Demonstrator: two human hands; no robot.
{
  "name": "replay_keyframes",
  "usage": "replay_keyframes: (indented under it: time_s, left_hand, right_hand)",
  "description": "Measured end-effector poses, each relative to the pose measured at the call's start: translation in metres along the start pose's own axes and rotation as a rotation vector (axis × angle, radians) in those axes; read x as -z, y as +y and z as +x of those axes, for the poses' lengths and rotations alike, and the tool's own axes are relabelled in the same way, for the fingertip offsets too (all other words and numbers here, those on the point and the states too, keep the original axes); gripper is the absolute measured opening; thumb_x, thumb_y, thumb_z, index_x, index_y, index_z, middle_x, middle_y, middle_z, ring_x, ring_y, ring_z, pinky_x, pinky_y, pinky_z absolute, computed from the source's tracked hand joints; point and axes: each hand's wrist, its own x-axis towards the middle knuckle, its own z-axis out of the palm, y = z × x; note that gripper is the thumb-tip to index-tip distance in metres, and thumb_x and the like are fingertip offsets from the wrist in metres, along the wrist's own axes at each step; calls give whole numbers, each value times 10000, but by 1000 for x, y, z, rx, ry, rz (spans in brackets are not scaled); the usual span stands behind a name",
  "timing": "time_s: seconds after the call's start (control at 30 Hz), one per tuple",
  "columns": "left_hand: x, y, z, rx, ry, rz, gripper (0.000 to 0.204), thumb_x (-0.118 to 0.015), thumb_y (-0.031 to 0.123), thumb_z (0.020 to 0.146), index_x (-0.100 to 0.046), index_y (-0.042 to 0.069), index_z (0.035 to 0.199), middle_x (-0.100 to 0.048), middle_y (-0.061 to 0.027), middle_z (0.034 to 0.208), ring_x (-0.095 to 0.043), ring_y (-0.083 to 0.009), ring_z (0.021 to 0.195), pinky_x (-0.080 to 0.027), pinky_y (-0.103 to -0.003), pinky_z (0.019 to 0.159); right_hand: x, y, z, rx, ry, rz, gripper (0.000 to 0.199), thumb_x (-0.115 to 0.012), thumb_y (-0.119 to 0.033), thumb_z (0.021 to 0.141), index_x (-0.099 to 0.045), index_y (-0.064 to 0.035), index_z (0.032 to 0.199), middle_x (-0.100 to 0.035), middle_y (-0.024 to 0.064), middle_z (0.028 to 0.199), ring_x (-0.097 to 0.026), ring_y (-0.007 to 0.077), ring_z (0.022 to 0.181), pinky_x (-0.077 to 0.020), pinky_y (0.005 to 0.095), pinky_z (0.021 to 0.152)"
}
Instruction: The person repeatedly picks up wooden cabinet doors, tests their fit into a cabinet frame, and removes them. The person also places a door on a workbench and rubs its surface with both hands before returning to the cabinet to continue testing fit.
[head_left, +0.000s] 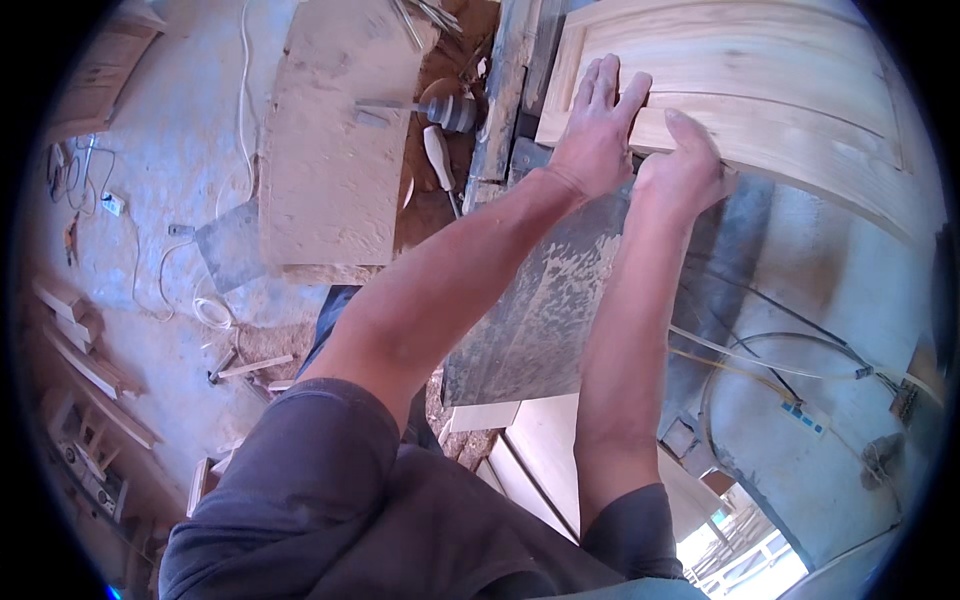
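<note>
A pale wooden cabinet door (740, 60) with a raised middle panel and a frame lies at the upper right. My left hand (598, 130) rests flat on the door's near left corner, fingers stretched out over the frame. Beside it, my right hand (685, 170) grips the door's near edge. Its thumb lies on top, while the other fingers are curled at the edge and partly hidden. Under my forearms is a dark, scuffed board (545, 300).
Left of the bench edge (500, 110) lie a white-handled tool (438, 158) and a dark cylindrical tool with a metal shaft (450, 112). A dusty board (335, 140) is beyond. Cables (790, 365) and a power strip (803, 418) lie at right; wood pieces (90, 360) at left.
</note>
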Motion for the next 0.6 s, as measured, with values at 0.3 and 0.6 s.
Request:
replay_keyframes:
  time_s: [0.3, 0.6]
  left_hand:
    - [252, 82, -72, 364, 316, -28, 778, -719, 193, 938, -311, -9, 1568, -376, -227, 1591, -339, -349, 1493, -318, -482, 1211]
    - [371, 253, -195, 129, 319, -1306, 711, -647, 115, 983, -295, -12, 1587, -468, -153, 1545, -470, -234, 1403, -384, -379, 1175]
  right_hand:
    - [30, -89, -66, -374, -114, 491, 747, -625, 68, 681, -464, 46, 1410, -580, 209, 1313, -547, 419, 1269, -387, 631, 1157]
    - [18, -120, -196, -714, -532, 720, 687, -569, -94, 854, -374, 1, 1507, -468, 225, 1483, -465, 428, 1369, -327, 644, 1183]
